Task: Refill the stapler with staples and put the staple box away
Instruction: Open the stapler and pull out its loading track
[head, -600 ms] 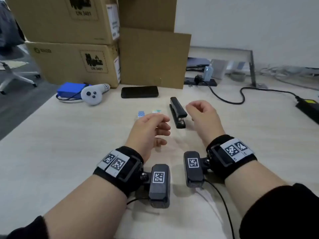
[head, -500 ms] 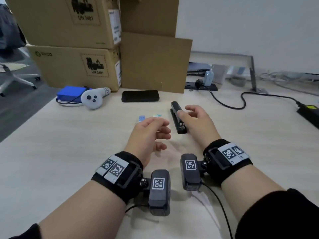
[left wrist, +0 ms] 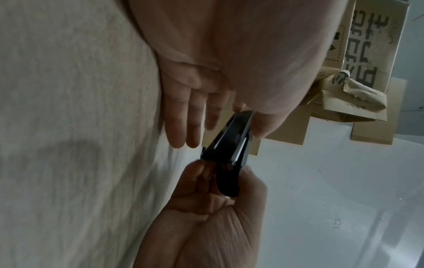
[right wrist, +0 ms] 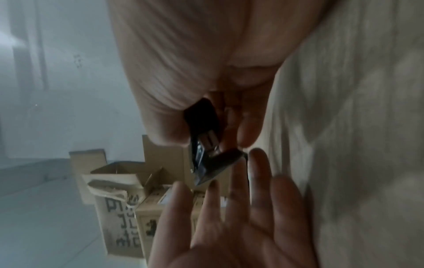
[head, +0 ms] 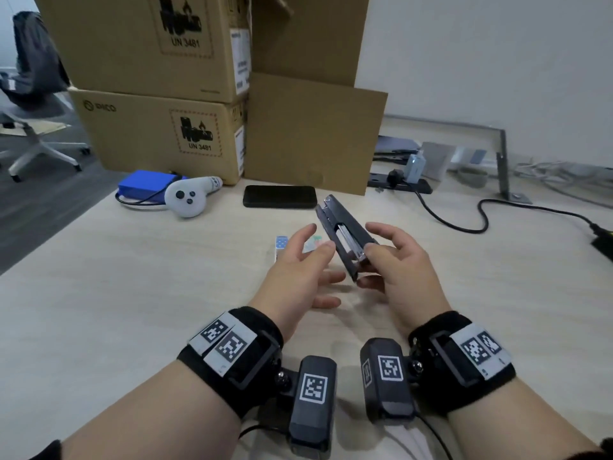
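My right hand (head: 368, 267) grips the near end of the black stapler (head: 335, 224), thumb on top and fingers curled beneath. The stapler is off the table and tilted, its far end pointing up and away, with the metal staple channel showing. In the left wrist view the stapler (left wrist: 227, 150) is pinched from below by the right hand, and my left thumb touches its upper end. My left hand (head: 316, 242) is spread with straight fingers just left of the stapler. A small blue-and-white staple box (head: 281, 244) lies on the table, partly hidden behind the left fingers.
Stacked cardboard boxes (head: 159, 134) stand at the back left. A black phone (head: 280, 196), a white controller (head: 187, 197) and a blue pack (head: 146, 182) lie in front of them. A black cable (head: 464, 224) runs to a power adapter (head: 602, 242) at the right edge.
The right hand has taken the stapler and lifted it off the table towards me. The left hand has uncurled and moved up beside it.
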